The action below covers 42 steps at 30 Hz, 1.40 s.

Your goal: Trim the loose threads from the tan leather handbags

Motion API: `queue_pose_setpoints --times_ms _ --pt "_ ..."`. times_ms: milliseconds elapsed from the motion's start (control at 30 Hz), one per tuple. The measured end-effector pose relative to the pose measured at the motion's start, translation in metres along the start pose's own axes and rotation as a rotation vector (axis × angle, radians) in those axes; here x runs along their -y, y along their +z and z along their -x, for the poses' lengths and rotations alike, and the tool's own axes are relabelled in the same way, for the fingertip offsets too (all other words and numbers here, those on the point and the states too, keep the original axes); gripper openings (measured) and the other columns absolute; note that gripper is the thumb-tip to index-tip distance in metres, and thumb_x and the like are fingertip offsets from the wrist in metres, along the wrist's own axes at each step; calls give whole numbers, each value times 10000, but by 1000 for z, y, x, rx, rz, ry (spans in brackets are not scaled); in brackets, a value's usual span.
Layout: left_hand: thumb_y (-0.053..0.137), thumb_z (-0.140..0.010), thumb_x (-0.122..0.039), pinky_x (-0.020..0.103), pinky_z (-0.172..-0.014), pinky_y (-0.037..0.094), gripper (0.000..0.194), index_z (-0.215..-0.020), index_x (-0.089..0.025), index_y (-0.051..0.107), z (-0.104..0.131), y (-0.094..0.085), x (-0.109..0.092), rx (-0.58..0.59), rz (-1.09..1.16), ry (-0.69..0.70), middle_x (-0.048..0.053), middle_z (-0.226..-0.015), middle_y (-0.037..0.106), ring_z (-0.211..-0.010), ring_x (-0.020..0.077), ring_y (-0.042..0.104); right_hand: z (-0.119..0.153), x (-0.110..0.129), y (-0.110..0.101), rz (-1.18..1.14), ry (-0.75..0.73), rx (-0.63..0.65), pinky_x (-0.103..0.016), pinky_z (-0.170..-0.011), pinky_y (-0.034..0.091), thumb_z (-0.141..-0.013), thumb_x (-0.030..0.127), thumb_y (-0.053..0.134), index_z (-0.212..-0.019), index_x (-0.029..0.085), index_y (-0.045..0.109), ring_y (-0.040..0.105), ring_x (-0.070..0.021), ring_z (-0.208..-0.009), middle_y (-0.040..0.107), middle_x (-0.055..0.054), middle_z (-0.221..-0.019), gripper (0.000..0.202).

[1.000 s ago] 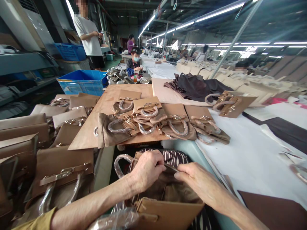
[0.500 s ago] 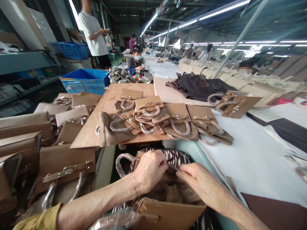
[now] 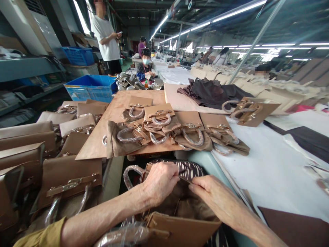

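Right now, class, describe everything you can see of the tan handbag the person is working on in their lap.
The tan handbag looks like smooth leather or imitation leather. It sits open on the lap, mouth up, showing a brown fabric lining. A curved handle wrapped in clear plastic arches at its far left corner. The left hand and right hand pinch the far rim of the opening. Its near panel faces the camera, with crinkled plastic wrap below.

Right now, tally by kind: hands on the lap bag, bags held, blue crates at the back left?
bare hands, left hand and right hand: 2
tan leather handbag they grip: 1
blue plastic crates: 2
Total: 5
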<state>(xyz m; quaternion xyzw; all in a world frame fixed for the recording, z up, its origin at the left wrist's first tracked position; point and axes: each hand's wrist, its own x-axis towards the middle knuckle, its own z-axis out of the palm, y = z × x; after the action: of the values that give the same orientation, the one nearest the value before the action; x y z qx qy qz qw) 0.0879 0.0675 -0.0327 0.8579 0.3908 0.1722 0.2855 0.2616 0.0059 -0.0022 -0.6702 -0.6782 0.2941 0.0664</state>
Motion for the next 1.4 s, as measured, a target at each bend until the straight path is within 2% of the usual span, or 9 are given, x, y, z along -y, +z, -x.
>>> queue_pose_setpoints --times_ms 267,533,767,867,967,1067,1267,1333,1400 --pt "514 -751 -110 199 -592 321 84 -731 -192 507 -2 -7 -2 44 64 34 -40 -643 526 -635 116 504 3 -4 0 46 -23 22 -222 -498 264 -883 361 399 -570 186 458 492 -116 -570 520 45 -543 363" --pt "489 -741 -108 205 -650 368 184 -883 -220 522 4 -6 -10 44 120 -10 -41 -682 586 -663 129 548 3 16 -9 301 7 -32 -272 -613 338 -806 266 524 -728 249 665 627 -219 -768 699 -32 -756 163" --pt "463 -725 -80 199 -601 362 162 -817 -207 503 8 -12 -17 41 131 -33 -45 -656 563 -629 120 523 -10 25 -3 22 -148 -4 -232 -696 388 -815 198 482 -842 240 693 611 -165 -833 700 -17 -847 217" --pt "501 -687 -80 215 -650 378 231 -878 -209 513 13 -26 -12 49 104 -30 -29 -762 588 -740 145 538 -10 25 -3 -22 -181 -3 -224 -688 375 -810 191 485 -780 238 674 601 -153 -812 680 14 -807 197" --pt "567 -637 -95 252 -726 386 320 -939 -197 544 19 -42 0 50 52 -80 0 -902 595 -853 178 529 -9 23 -3 55 -143 16 -230 -580 322 -825 235 472 -650 215 608 566 -136 -653 606 36 -631 222" --pt "619 -616 -136 234 -691 390 309 -920 -184 583 24 -53 17 106 158 -181 -11 -861 599 -809 165 536 -9 22 -3 131 -117 31 -239 -531 263 -846 279 440 -554 194 485 495 -120 -561 496 45 -527 307" --pt "585 -697 -213 194 -604 369 168 -845 -166 648 25 -54 27 247 415 -233 -37 -721 595 -690 119 522 -9 21 -1 131 -123 44 -231 -560 263 -854 287 424 -559 195 428 476 -120 -597 501 45 -546 309" --pt "545 -746 -230 199 -616 380 157 -833 -163 657 24 -53 24 221 416 -215 -30 -718 599 -685 118 522 -9 20 0 131 -124 42 -233 -561 261 -856 280 419 -566 197 437 481 -120 -596 507 46 -547 302" --pt "528 -764 -196 210 -659 397 152 -844 -168 654 25 -51 22 117 338 -169 -21 -758 610 -717 125 532 -9 18 1 139 -120 24 -235 -563 259 -858 278 416 -572 199 450 488 -122 -599 516 45 -550 299"
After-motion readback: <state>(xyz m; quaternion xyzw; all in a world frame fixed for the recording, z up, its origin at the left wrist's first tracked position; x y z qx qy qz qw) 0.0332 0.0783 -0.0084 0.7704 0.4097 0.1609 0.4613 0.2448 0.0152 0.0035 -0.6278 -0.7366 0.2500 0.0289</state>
